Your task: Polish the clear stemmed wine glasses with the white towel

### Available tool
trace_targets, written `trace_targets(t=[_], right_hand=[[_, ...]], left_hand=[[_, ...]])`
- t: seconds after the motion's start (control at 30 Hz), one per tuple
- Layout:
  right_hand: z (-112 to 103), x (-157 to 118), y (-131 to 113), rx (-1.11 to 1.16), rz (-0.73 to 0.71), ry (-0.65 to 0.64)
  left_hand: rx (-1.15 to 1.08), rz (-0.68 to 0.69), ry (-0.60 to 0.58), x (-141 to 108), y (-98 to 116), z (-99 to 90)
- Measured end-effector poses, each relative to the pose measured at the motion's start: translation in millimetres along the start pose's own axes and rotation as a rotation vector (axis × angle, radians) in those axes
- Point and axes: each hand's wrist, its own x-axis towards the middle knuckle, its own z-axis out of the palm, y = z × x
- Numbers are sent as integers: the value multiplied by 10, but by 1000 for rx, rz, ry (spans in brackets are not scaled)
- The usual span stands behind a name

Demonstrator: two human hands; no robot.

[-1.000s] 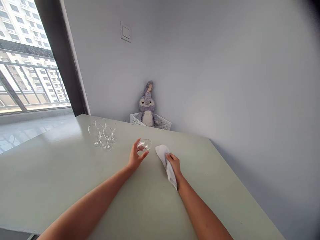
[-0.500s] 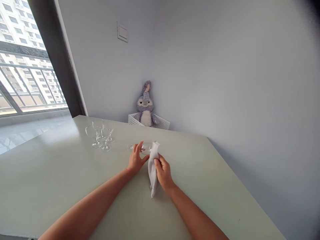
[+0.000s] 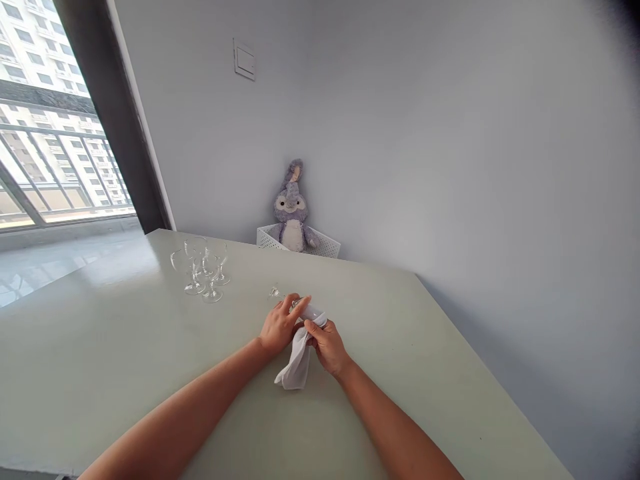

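Note:
Lying nearly on its side above the table, a clear wine glass (image 3: pixel 312 311) has its bowl toward the right and its foot toward the left. My left hand (image 3: pixel 281 327) is closed around the glass near the stem and lower bowl. In my right hand (image 3: pixel 327 343) a white cloth (image 3: pixel 297 365) is pinched against the mouth of the glass. Part of the cloth hangs down between my hands. Whether some of it reaches inside the bowl I cannot tell.
Several other stemmed glasses (image 3: pixel 212 292) stand upright in a group to the left on the pale green table (image 3: pixel 200 373). Behind the far edge, a purple plush toy (image 3: pixel 291 213) sits in a white perforated basket (image 3: pixel 327 248) by the wall.
The glass has been taken up in my left hand, its mouth swung toward the right hand. The cloth has come down from beside the glass onto its mouth.

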Motion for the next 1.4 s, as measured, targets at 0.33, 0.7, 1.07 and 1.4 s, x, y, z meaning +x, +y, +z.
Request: trace_targets(t=[0.33, 0.7, 1.07, 1.4], right_hand=[[-149, 13, -279, 116, 147, 158], [-485, -53, -534, -479, 80, -354], [-478, 112, -279, 17, 120, -20], [-461, 3, -415, -508, 18, -258]], left_hand=[[-6, 93, -21, 106, -43, -311], [-679, -228, -495, 166, -42, -429], [-90, -29, -51, 99, 66, -295], [-155, -24, -294, 161, -132, -395]])
